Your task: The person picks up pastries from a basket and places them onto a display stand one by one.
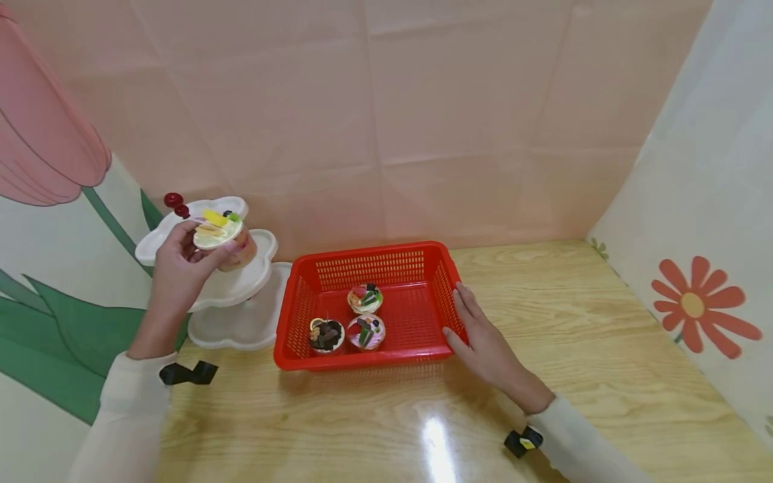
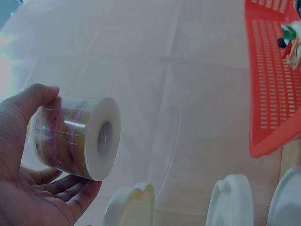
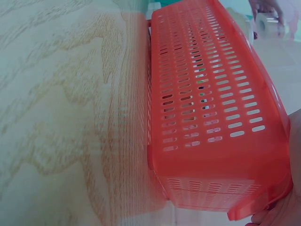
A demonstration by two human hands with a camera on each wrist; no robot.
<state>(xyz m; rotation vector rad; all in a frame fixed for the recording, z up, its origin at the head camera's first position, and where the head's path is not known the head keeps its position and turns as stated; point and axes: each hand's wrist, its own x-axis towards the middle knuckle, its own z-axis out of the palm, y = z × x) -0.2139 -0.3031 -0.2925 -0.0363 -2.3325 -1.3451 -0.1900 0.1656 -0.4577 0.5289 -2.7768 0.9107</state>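
My left hand (image 1: pixel 183 268) holds a toy cupcake in a clear cup (image 1: pixel 243 249) above the tiers of a white three-tier stand (image 1: pixel 241 329). Cream, yellow pieces and a green piece top it. In the left wrist view, thumb and fingers grip the cup (image 2: pixel 70 136) around its sides, its pale base facing sideways. On the table, a red plastic basket (image 1: pixel 362 362) stands right of the stand. Three cupcakes sit in its left half: a dark chocolate one (image 1: pixel 327 335), a pink-cream one (image 1: pixel 367 333) and a fruit-topped one (image 1: pixel 365 299). My right hand (image 1: pixel 486 345) grips the basket's front right corner.
Red balls (image 1: pixel 174 200) top the stand, which stands close to the back left wall. Behind the basket rises a pink wall covering (image 1: pixel 374 134). A flower-printed panel (image 1: pixel 694 201) borders the wooden table (image 1: pixel 543 288) on the right.
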